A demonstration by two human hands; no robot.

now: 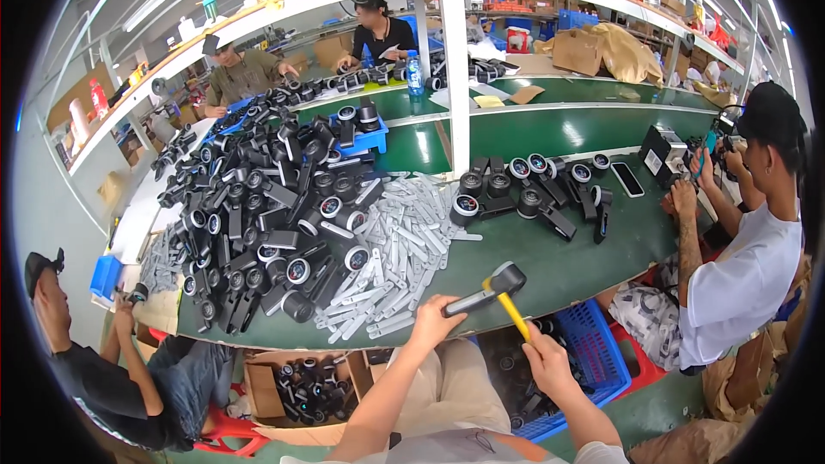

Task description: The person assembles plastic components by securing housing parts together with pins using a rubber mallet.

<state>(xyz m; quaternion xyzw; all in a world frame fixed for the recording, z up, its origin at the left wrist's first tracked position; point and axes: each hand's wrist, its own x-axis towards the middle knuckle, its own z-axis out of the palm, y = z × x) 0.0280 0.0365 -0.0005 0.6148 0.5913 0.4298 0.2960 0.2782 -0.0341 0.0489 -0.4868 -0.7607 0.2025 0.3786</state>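
Observation:
My left hand (432,323) is closed on the grey-faced handle of a black round-headed device (509,277), held over the table's near edge. In my right hand (547,359) is the yellow handle of a hammer (517,320). Its far end meets the device where handle and round head join; the hammer's head is small and hard to make out. Left of my hands lies a spread of flat grey plastic strips (391,245). Beyond them rises a big heap of similar black devices (258,198). Several more, some with dial-like faces, stand in a group (528,199) farther right.
The green table (593,271) has a white post (454,60) and shelf above it. Below its edge are a cardboard box (262,387) and a blue basket (593,335) of devices. Co-workers sit left (120,378), right (739,266) and across. A phone (627,179) lies right.

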